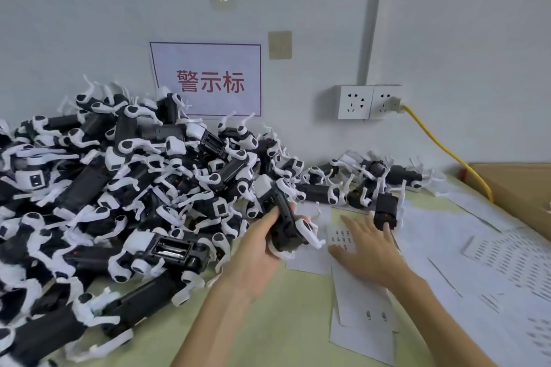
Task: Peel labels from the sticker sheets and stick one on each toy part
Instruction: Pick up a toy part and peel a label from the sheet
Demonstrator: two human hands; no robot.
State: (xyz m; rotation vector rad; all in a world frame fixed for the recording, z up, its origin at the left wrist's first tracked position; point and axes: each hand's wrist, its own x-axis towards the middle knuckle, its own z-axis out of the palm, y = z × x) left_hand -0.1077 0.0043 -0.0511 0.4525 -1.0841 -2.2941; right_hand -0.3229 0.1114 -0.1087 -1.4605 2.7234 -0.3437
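- The step in hand looks like the fetching of a label: one toy part (284, 217) is already picked up and the other hand is going to the sheets.
- The left hand (256, 250) grips that toy part, a black body with white limbs, fingers and thumb curled round it. It is held clear of the surface (268, 322), just beside the big pile (119, 188) of like parts.
- The right hand (369, 250) is spread wide and flat, holding nothing, palm down over a sticker sheet (340, 237) that lies on the surface between the two hands.
- A few small dark labels show in rows on that sheet, just left of the right hand's fingers.
- The next move probably calls for a fingertip to lift the edge of one label and pinch it off. The left hand would then need to turn a flat face of the part towards it.
- Labels this small are likely to curl or stick to the finger, so a light pinch at a corner would serve best.
- Hard to tell: whether the right hand's longest finger touches the upright part (386, 211) standing beyond it, or only lies near it.
- The palm hides whatever part of the sheet lies under it, so the count of labels left cannot be made out.
- Whether any part in the pile or in the smaller group (372, 179) behind already bears a label is too small to see.
- More sheets (507, 253) on the right run out of the picture, and the pile is cut off at the left edge.
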